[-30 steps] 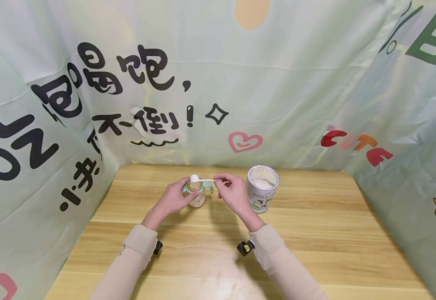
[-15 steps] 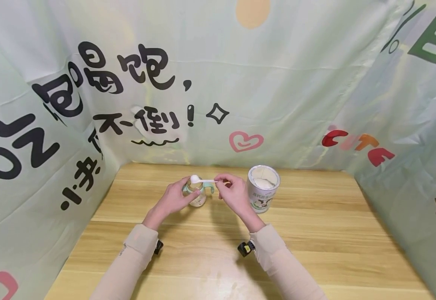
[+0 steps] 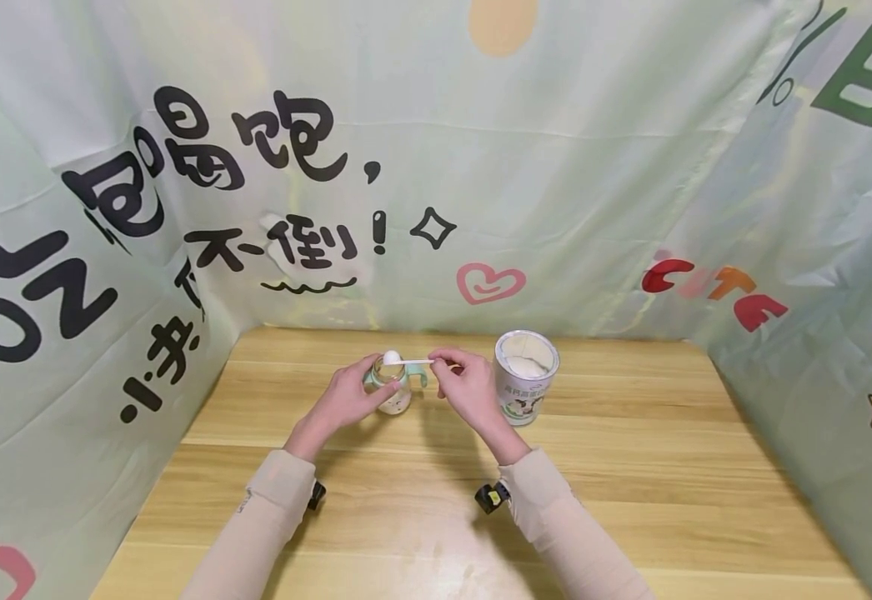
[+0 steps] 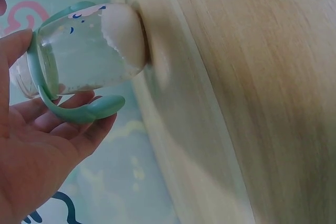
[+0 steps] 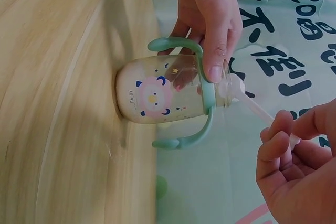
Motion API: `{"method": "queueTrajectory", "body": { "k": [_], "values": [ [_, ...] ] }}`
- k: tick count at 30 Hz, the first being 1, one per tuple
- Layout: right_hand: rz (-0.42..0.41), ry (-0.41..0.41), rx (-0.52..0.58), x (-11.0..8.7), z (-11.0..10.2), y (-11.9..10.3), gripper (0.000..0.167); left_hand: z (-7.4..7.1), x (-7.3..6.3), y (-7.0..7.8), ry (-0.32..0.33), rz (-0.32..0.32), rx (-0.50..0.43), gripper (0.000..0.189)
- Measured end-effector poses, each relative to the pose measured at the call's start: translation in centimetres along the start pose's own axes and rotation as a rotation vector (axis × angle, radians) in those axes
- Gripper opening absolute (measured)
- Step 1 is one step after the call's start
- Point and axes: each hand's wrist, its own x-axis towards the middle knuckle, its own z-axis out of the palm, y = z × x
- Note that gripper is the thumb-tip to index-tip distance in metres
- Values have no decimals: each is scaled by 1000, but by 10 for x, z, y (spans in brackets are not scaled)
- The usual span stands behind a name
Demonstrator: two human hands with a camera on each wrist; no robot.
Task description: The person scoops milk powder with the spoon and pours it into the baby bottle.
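A clear baby bottle (image 3: 397,403) with two green handles stands upright on the wooden table. My left hand (image 3: 352,390) grips it near the neck, thumb at the green collar in the left wrist view. Pale powder (image 4: 123,32) lies in the bottom of the bottle, and a pink animal print shows on its side in the right wrist view. My right hand (image 3: 468,385) pinches a white scoop (image 5: 255,106) by the end of its handle. The scoop's bowl sits right at the bottle's open mouth.
An open milk powder can (image 3: 523,398) stands to the right of my right hand, with pale powder inside. Printed cloth walls (image 3: 556,200) enclose the table (image 3: 406,525) at the back and both sides.
The scoop has turned over at the bottle's mouth, its bowl now looking like a rounded white dome. Both hands and the bottle have stayed in nearly the same place.
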Motion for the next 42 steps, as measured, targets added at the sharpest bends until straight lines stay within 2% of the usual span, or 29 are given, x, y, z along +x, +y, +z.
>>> {"method": "queueTrajectory", "body": {
  "k": [17, 31, 42],
  "values": [
    [25, -11, 16, -1, -1, -2, 26, 1, 1, 0, -6, -16, 0, 68],
    [32, -17, 29, -1, -2, -4, 25, 2, 3, -3, 2, 1, 11, 68],
    [18, 4, 36, 2, -7, -7, 25, -1, 4, 3, 10, 26, 20, 81]
  ]
}}
